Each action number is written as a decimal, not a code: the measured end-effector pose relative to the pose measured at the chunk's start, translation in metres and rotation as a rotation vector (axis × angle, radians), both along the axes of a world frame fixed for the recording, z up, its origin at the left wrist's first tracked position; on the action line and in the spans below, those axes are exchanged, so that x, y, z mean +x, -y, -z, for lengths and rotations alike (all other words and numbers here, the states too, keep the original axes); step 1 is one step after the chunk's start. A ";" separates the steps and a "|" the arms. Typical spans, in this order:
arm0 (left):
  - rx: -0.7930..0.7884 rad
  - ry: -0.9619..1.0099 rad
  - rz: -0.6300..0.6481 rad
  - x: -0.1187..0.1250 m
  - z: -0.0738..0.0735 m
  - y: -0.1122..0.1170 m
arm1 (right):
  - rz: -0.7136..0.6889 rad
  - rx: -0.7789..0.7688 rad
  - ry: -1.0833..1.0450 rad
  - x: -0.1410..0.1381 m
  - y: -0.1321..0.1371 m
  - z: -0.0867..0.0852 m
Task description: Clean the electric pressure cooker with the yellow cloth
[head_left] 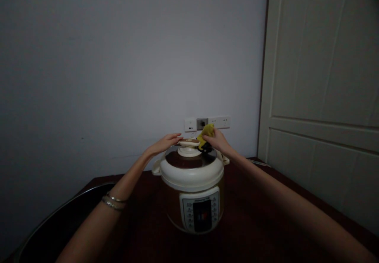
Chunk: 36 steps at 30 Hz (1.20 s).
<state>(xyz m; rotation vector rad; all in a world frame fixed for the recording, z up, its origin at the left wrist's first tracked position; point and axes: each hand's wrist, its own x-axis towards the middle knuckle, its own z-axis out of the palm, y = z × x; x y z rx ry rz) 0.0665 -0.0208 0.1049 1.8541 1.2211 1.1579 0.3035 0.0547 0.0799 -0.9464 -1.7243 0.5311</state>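
Observation:
An electric pressure cooker [192, 180] with a white lid rim and a front control panel stands upright on a dark red table. My left hand [166, 142] reaches to the left side of the lid handle [189, 141], its fingers stretched out and touching or very near it. My right hand [218, 140] pinches a yellow cloth [206, 133] at the lid's right rear, beside the handle. The cloth hangs over a small black part [205, 148] on the lid. My right fingertips are partly hidden by the cloth.
A large dark pan [59, 215] with a metal rim sits at the lower left, partly under my left forearm. Wall sockets [219, 122] and a grey switch plate are behind the cooker. A pale panelled door [319, 97] stands at the right, and the dark red table [142, 215] surrounds the cooker.

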 end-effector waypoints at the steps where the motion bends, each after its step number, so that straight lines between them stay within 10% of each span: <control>1: -0.026 0.057 0.003 -0.001 0.004 -0.001 | 0.001 0.013 -0.009 -0.003 0.002 0.003; 13: -0.128 0.395 0.059 0.001 0.010 -0.006 | -0.172 0.292 0.221 -0.005 0.084 0.002; 21: 0.089 0.635 -0.248 -0.016 0.002 -0.007 | -0.337 0.842 0.898 -0.048 0.079 -0.029; 27: 0.149 0.731 -0.338 -0.035 0.001 0.002 | -0.274 0.878 1.084 -0.054 0.069 -0.021; 36: 0.169 0.732 -0.374 -0.037 0.005 0.006 | -0.300 0.806 0.992 0.010 0.070 -0.015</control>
